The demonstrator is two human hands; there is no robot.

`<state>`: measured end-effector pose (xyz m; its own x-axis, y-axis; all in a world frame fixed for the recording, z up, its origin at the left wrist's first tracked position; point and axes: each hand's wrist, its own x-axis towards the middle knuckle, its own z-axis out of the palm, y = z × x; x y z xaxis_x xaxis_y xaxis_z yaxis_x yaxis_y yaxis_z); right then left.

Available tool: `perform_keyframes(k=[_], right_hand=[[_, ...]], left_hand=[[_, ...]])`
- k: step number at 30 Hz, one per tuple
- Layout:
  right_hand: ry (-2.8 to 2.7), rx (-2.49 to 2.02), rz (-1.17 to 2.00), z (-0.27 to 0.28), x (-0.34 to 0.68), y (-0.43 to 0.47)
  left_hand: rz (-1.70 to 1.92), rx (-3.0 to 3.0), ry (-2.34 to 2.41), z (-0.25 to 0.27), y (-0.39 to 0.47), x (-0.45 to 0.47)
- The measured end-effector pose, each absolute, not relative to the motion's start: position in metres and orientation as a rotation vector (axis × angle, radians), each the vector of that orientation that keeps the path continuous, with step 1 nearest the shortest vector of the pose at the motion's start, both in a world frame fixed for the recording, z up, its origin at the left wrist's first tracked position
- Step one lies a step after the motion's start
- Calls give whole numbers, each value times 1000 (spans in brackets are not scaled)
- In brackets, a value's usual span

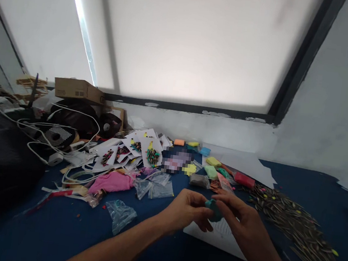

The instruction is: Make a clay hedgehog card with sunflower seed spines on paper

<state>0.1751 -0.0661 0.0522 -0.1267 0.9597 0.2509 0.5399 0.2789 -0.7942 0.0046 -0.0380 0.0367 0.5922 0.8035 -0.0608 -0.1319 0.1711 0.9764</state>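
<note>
A small lump of teal modelling clay is pinched between the fingertips of both hands. My left hand grips it from the left, with thumb and index finger closed on its edge. From the other side my right hand holds the same lump, fingers bent around its top. Beneath the hands lies a white sheet of paper with a drawn or printed pattern, partly covered by my right hand. Just beyond the hands is a wrapped grey clay block.
A pile of thin grey-brown slivers spreads on the right. Clay blocks, including a red one, lie behind the hands. Left are decorated paper cards, a pink cloth-like piece, plastic bags, white cables and a cardboard box.
</note>
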Motion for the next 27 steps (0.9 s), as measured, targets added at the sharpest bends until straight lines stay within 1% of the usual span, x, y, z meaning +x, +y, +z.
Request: perform_keyframes(k=[6, 11, 23, 27], right_hand=[[-1780, -1356, 808, 56, 176, -66], [-1799, -1394, 725, 55, 174, -68], [-1735, -1284, 896, 52, 172, -67], [-1690, -1281, 890, 51, 172, -66]], left_hand=[[792, 1206, 754, 34, -34, 3], [761, 1219, 724, 34, -35, 4], [780, 1265, 729, 35, -36, 4], [777, 1256, 701, 35, -37, 5]])
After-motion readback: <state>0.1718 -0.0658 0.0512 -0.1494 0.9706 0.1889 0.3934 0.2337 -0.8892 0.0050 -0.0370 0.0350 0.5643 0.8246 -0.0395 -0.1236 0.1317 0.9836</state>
